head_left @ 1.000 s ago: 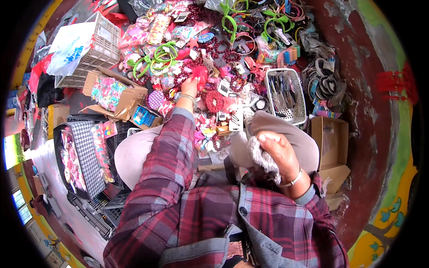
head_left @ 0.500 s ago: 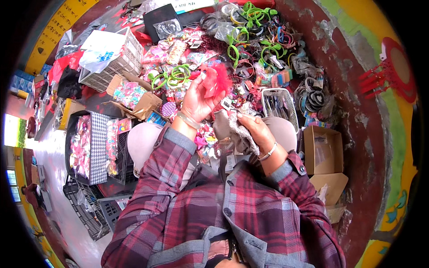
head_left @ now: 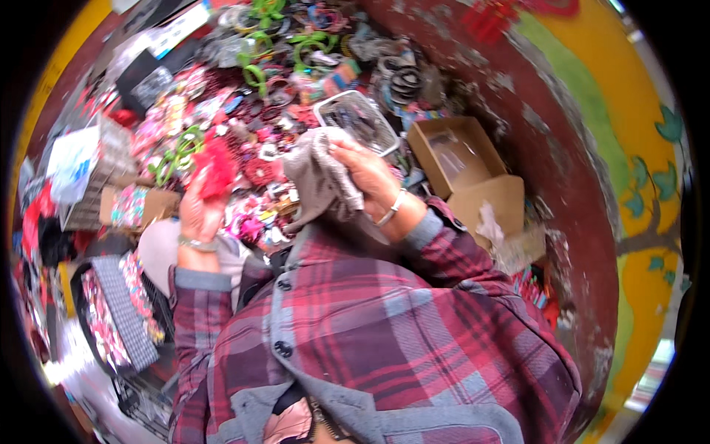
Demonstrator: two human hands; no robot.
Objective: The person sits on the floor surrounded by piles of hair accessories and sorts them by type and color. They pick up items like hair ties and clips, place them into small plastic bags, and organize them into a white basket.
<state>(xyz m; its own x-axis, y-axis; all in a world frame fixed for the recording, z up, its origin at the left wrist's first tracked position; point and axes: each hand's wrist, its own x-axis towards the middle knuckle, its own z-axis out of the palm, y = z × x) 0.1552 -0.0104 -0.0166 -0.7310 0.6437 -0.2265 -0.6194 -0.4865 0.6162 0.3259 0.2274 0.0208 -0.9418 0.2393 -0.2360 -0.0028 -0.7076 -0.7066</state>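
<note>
My left hand (head_left: 198,213) is closed round a fluffy red piece (head_left: 215,166), feathery or furry, whose exact kind I cannot make out. It hangs over a heap of small colourful accessories (head_left: 259,174). My right hand (head_left: 373,177) grips a crumpled grey-brown cloth (head_left: 314,174), which drapes toward my lap. The two hands are apart, with the cloth between them. Beyond the cloth stands a pale plastic basket (head_left: 331,112) with dark slim items in it. Green headbands (head_left: 177,155) lie in the heap near the red piece.
At my right an open cardboard box (head_left: 452,153) stands against the peeling dark red wall (head_left: 543,159). To the left are a grey crate (head_left: 92,177) with a white bag, a small carton (head_left: 151,211) of packets and a houndstooth-patterned bin (head_left: 126,303) with bagged items.
The view has swung toward the right, so the heap now appears farther left. My left hand has lowered with the red piece. My right hand still holds the cloth, now raised and more spread.
</note>
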